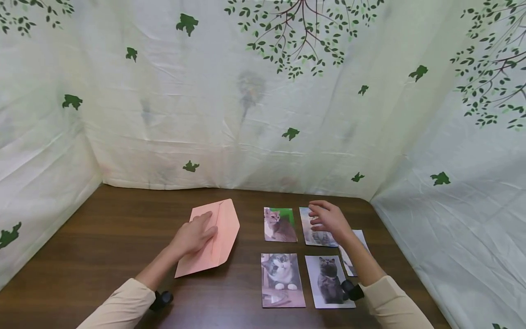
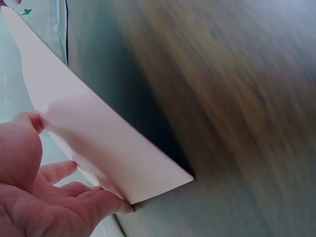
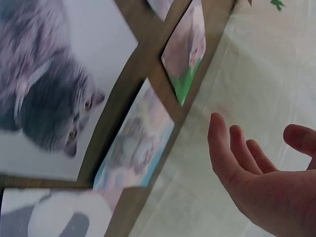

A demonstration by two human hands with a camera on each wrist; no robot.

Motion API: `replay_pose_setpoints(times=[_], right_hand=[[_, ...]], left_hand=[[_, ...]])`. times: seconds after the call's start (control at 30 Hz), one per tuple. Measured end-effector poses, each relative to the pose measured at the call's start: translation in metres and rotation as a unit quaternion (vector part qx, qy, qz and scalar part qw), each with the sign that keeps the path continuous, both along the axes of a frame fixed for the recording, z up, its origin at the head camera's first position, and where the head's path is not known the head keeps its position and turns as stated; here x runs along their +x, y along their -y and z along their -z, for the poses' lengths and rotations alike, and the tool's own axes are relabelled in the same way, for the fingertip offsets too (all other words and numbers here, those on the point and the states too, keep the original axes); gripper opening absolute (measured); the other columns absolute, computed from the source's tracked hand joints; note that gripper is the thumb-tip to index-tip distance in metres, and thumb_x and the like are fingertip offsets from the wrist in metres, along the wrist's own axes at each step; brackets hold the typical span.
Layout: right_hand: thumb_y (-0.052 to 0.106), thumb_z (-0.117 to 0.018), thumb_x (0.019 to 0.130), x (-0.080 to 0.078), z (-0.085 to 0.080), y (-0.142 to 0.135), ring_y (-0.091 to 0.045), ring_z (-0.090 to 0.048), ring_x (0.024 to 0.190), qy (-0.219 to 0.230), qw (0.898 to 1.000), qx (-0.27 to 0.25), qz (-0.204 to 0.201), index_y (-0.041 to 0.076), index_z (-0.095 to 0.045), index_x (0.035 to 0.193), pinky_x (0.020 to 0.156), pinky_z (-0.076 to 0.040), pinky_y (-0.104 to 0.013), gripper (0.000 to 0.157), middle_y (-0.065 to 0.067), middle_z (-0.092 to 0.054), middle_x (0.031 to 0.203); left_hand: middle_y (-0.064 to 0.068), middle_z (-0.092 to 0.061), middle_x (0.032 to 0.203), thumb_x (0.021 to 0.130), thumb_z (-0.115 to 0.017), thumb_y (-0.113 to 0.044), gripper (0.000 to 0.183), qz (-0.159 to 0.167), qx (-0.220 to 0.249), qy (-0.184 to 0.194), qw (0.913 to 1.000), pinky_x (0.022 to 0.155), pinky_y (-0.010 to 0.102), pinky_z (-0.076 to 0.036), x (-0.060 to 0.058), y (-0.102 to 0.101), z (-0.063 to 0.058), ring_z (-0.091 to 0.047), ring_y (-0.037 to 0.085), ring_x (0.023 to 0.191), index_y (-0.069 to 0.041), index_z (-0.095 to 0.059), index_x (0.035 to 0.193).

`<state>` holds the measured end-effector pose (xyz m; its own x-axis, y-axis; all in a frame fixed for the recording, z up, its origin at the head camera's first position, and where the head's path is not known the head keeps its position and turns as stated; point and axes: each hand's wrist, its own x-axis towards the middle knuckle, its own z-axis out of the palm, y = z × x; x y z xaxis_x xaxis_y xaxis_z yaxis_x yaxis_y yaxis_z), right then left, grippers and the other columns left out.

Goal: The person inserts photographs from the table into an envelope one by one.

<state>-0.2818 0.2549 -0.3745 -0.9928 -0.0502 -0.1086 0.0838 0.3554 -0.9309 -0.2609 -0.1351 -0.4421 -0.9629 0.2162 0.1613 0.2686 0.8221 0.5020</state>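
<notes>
Envelope (image 1: 226,237) in your left hand (image 1: 195,236), fingers clamped, right hand (image 1: 330,222) above cat photos (image 1: 281,227), fingers apart, toward right edge of the worktop (image 1: 102,246).

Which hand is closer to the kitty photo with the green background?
Right. The right hand hovers just right of the green-background cat photo; the left hand is farther away, to its left, holding the pink envelope.
</notes>
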Motion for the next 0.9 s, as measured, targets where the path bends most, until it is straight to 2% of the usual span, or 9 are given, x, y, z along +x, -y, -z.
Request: replay_pose_setpoints(times=[0.17,0.37,0.53,0.73,0.9], right_hand=[[0.034,-0.051,0.106,0.001,-0.005,-0.020,-0.025,-0.070,0.098,0.002,1.000,0.029,0.007,-0.001,-0.049,0.145,0.094,-0.057,-0.048,0.052,-0.030,-0.061,0.132],[0.033,-0.050,0.106,0.004,-0.009,-0.051,-0.039,-0.069,0.111,0.012,0.998,0.052,0.021,-0.006,-0.045,0.146,0.092,-0.058,-0.046,0.056,-0.035,-0.057,0.135],[0.033,-0.047,0.107,0.006,-0.011,-0.079,-0.041,-0.066,0.114,0.030,0.997,0.060,0.035,-0.009,-0.040,0.148,0.090,-0.059,-0.045,0.059,-0.038,-0.051,0.140],[0.033,-0.040,0.109,0.008,-0.005,-0.111,-0.050,-0.056,0.126,0.060,0.995,0.078,0.019,-0.012,-0.031,0.149,0.098,-0.054,-0.050,0.062,-0.042,-0.041,0.146],[0.031,-0.038,0.109,0.012,0.000,-0.138,-0.047,-0.057,0.124,0.083,0.993,0.087,0.009,-0.018,-0.025,0.149,0.098,-0.054,-0.049,0.064,-0.045,-0.037,0.146]], left_hand=[[0.035,-0.055,0.138,0.100,-0.054,-0.024,0.056,0.003,0.011,0.008,0.9999,0.099,0.062,-0.046,0.000,-0.008,-0.001,-0.057,0.057,0.119,0.008,-0.046,0.145],[0.031,-0.053,0.143,0.101,-0.054,-0.024,0.057,0.003,0.028,0.015,0.9995,0.101,0.061,-0.045,0.002,-0.012,-0.004,-0.056,0.055,0.123,0.008,-0.045,0.146],[0.031,-0.053,0.144,0.101,-0.055,-0.024,0.057,0.000,0.038,0.019,0.9991,0.101,0.061,-0.045,0.001,-0.014,-0.006,-0.057,0.054,0.122,0.007,-0.045,0.147],[0.030,-0.053,0.144,0.101,-0.054,-0.025,0.057,0.004,0.039,0.026,0.9989,0.100,0.061,-0.046,0.000,-0.016,-0.005,-0.057,0.054,0.122,0.006,-0.045,0.148],[0.029,-0.052,0.146,0.101,-0.053,-0.025,0.057,0.005,0.039,0.031,0.9987,0.101,0.061,-0.045,-0.003,-0.018,-0.004,-0.056,0.054,0.124,0.005,-0.044,0.149]])
